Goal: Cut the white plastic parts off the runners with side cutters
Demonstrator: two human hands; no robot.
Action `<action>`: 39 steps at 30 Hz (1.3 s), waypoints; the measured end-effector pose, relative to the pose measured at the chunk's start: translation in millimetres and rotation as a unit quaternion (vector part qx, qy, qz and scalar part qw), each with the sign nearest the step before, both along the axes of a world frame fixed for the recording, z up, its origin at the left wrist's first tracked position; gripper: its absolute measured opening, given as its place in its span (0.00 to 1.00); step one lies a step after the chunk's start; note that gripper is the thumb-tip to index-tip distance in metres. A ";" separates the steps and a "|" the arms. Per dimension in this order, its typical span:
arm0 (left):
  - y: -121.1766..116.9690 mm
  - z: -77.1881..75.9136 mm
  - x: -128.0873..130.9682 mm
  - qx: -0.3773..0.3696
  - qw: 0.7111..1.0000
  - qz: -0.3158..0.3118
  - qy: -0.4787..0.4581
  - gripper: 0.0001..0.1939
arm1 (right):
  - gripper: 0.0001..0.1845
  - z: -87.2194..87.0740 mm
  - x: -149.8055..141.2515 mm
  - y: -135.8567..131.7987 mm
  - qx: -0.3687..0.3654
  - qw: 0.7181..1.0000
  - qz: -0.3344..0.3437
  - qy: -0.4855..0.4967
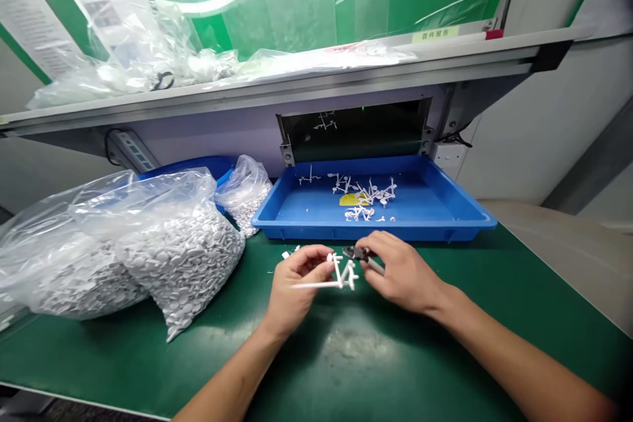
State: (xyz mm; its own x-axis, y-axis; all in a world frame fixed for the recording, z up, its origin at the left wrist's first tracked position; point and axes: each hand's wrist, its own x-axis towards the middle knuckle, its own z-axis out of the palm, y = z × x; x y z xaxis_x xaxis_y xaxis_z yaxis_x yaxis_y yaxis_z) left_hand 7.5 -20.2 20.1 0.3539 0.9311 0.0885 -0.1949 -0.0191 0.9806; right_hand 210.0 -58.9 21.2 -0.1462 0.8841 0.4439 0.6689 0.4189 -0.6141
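Between finger and thumb, my left hand (295,287) pinches a white plastic sprue (341,280), a branched frame whose long stem points left. My right hand (398,270) is closed around small cutting pliers (357,253) with dark jaws and a pale handle. The jaws point left and lie close to the sprue's upper end; whether they touch it I cannot tell. Small white pieces (291,252) lie on the green table just behind my left hand. Farther back, a blue tray (301,232) holds several more white sprues (373,192) and a yellow patch.
Clear bags full of small white parts (182,257) stand on the left, with a smaller bag (247,201) and a blue basin (188,163) behind. A dark opening (356,135) with another sprue sits behind the tray. Above runs a shelf (297,82) loaded with plastic bags.
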 end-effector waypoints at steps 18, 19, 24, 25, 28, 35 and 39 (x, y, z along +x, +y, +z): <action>-8.4 -2.4 -8.3 0.090 0.989 0.036 0.108 0.08 | 0.13 -19.2 -11.5 2.2 0.016 0.996 0.016 -0.083; -8.6 -3.0 -8.3 0.092 0.989 0.036 0.111 0.08 | 0.13 -20.0 -11.5 2.4 0.015 0.996 0.017 -0.084; -8.0 -8.0 -8.6 0.090 0.990 0.025 0.108 0.08 | 0.10 -21.7 -10.7 1.4 0.013 0.994 0.012 -0.111; -7.4 -8.9 -8.3 0.088 0.990 0.020 0.107 0.08 | 0.08 -21.9 -10.4 1.3 0.009 0.993 0.009 -0.117; -4.6 -10.8 -5.9 0.079 0.991 0.014 0.110 0.09 | 0.06 -24.5 -8.7 4.0 -0.021 0.992 0.011 -0.127; 4.3 -18.8 5.4 0.041 0.992 0.010 0.121 0.11 | 0.08 -21.2 18.8 18.2 -0.096 0.986 -0.072 -0.112; -1.1 -8.6 4.2 0.064 0.988 0.054 0.127 0.13 | 0.11 21.3 45.9 3.1 -0.158 0.984 0.027 -0.084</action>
State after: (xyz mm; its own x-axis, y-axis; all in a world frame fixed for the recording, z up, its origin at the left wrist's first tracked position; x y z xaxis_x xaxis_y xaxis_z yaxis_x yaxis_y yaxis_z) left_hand 11.7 -21.3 11.5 0.2784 0.9518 0.1288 0.0667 -0.1530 0.9860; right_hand 255.9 -55.8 42.5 -0.2436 0.9631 0.1148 0.7538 0.2625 -0.6024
